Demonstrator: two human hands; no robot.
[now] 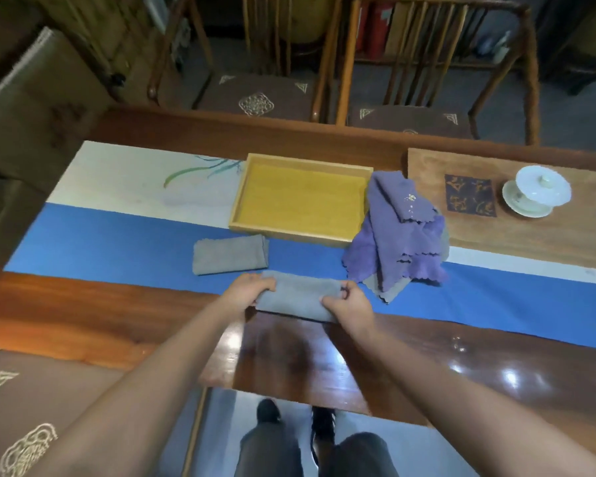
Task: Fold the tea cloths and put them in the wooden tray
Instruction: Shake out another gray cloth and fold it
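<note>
Nearest the camera, below the polished wooden table (pixel 324 356), the person's trouser legs and dark shoes stand on a pale blue floor, partly cut off by the bottom edge. At the lower left, a brown cushion (pixel 31 407) with a pale embroidered motif runs out of view.

On the table's near side, both hands hold a folded grey tea cloth (pixel 296 299) that lies half on the bare wood and half on the blue runner (pixel 117 246). The left hand (pixel 252 287) grasps the cloth's left end with fingers curled over its top. The right hand (pixel 350 304) grips the right end, thumb and fingers pinching the fabric.

Just beyond this cloth and slightly left lies a second folded grey cloth (pixel 229 253), flat on the runner and touched by nothing. To the right of the held cloth sits a loose heap of purple cloths (pixel 399 232) with scalloped edges; a grey cloth corner pokes out beneath it, and how many cloths the heap holds cannot be told.

Beyond the held cloth is the wooden tray (pixel 300 163) with a yellow lining, its right side touching the purple heap. Right of the heap, on a wooden board (pixel 547 235), lie a dark patterned coaster (pixel 470 195) and a white lidded cup (pixel 539 192) on its saucer.

Past the table stand two wooden chairs (pixel 437 63) with brown cushions; the dim, blurred room behind them is hard to make out.
</note>
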